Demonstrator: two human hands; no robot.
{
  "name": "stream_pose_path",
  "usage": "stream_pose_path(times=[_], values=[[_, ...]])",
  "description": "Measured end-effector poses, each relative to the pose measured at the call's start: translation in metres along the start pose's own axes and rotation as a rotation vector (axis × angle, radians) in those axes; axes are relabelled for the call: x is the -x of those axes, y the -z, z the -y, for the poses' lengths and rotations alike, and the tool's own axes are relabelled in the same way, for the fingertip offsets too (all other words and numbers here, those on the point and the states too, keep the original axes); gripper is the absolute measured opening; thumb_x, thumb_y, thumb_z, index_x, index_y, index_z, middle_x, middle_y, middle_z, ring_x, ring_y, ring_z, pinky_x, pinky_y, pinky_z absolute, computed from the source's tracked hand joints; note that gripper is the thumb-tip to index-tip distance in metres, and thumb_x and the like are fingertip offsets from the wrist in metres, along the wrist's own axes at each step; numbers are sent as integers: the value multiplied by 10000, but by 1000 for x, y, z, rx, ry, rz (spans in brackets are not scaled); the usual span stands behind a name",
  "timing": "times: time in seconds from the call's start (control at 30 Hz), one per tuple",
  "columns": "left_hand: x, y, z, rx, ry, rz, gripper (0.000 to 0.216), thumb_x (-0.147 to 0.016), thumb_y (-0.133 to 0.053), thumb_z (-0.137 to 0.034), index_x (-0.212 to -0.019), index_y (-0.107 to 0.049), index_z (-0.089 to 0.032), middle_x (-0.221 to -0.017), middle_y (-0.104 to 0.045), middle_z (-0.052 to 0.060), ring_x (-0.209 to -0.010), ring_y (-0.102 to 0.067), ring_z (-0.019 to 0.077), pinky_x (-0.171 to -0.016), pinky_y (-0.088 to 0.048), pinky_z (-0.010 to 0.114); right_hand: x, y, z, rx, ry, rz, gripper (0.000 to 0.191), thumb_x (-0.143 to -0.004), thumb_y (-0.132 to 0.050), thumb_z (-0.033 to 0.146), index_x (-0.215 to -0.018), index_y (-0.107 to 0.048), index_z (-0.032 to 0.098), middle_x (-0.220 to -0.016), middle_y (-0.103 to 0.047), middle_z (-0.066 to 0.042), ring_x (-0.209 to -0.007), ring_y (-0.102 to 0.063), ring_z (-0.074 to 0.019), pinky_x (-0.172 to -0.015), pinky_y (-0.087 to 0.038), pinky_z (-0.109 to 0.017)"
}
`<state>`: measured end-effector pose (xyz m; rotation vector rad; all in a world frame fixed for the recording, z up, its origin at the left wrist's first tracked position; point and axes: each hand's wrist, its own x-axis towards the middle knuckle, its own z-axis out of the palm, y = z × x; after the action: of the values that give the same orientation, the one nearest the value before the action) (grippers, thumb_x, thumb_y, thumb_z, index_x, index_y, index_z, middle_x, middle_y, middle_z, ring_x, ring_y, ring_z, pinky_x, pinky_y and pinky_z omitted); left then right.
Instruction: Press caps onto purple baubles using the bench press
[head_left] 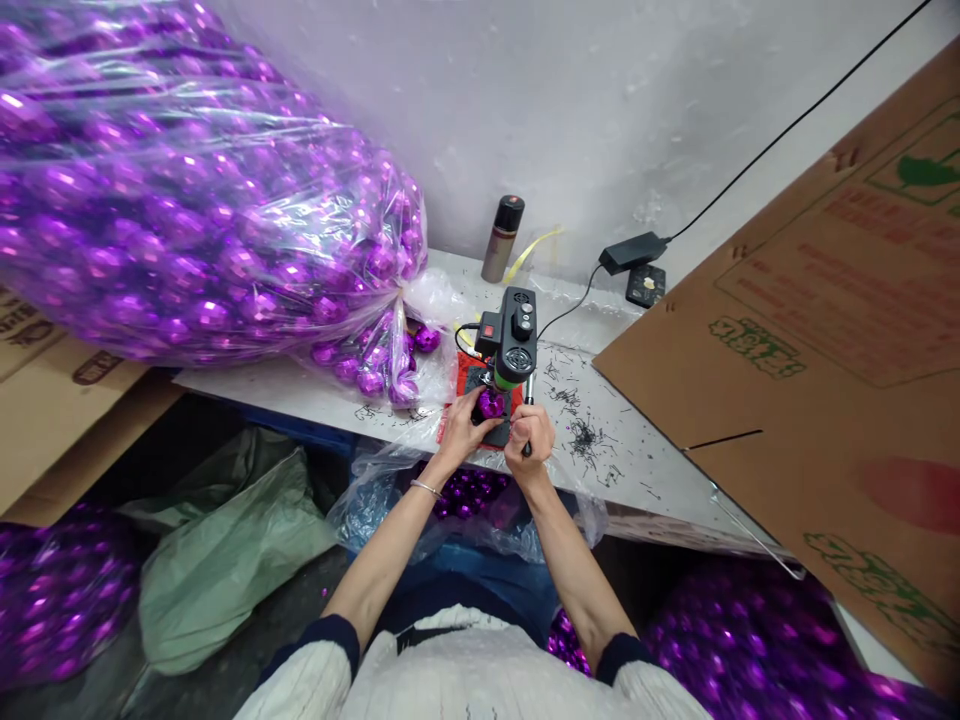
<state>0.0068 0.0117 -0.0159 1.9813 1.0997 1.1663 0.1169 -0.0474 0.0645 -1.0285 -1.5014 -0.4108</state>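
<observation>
A small black bench drill press (517, 335) stands on the worktable, a red mat (463, 375) under its base. Below its head sits a shiny purple faceted ball (491, 403). My left hand (465, 428) grips that ball, thumb and fingers on either side. My right hand (530, 437) is wrapped round the lever handle (527, 449) at the machine's right side. The contact between the drill tip and the ball is too small to make out. An open plastic bag of purple balls (471, 493) lies under my forearms at the table's front edge.
A big clear bag of purple balls (225, 200) bulges over the left of the table (626, 450). A spray can (502, 240) and a power adapter (634, 253) stand behind. Black shavings (583, 435) litter the right. A large cardboard box (817, 330) leans in there.
</observation>
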Motion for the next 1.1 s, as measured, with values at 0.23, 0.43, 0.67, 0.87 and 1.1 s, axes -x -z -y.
stream_pose_path(times=[0.23, 0.43, 0.67, 0.87, 1.1], values=[[1, 0, -1, 6, 23, 2, 568, -834, -741, -350, -1342, -545, -189, -1246, -669, 129, -1145, -624, 273, -986, -499, 449, 7, -2, -4, -10, 87, 22, 249, -972, -387, 184, -731, -434, 227, -684, -519, -7, -619, -472, -128, -569, -401, -268], [0, 3, -8, -1, 23, -68, 620, -813, -764, -421, -1347, -543, -194, -1230, -678, 134, -1144, -644, 285, -991, -515, 470, -41, 13, 12, -37, -133, 52, 292, -970, -385, 162, -691, -449, 220, -646, -502, 4, -621, -507, -122, -595, -397, -279], [96, 30, -30, -161, -372, 106, 798, -794, -724, -554, -1447, -431, -201, -1239, -671, 148, -1146, -667, 281, -971, -565, 427, -52, 19, 21, -43, -159, 85, 281, -954, -414, 128, -691, -470, 211, -632, -504, 13, -605, -491, -112, -595, -381, -274], [100, 38, -24, -223, -226, 38, 588, -866, -641, -567, -1298, -531, -183, -1149, -681, 130, -1046, -695, 256, -885, -596, 380, -33, 16, 18, -52, -110, 100, 247, -919, -432, 73, -719, -479, 212, -666, -537, 1, -629, -510, -126, -603, -398, -270], [-98, 82, 15, -571, 67, 5, 352, -839, -456, 13, -1128, -630, -88, -1157, -632, 236, -1157, -583, 335, -1014, -452, 530, -34, 16, 18, -46, -93, 91, 251, -906, -433, 57, -720, -481, 219, -670, -534, -1, -623, -504, -130, -592, -402, -273]])
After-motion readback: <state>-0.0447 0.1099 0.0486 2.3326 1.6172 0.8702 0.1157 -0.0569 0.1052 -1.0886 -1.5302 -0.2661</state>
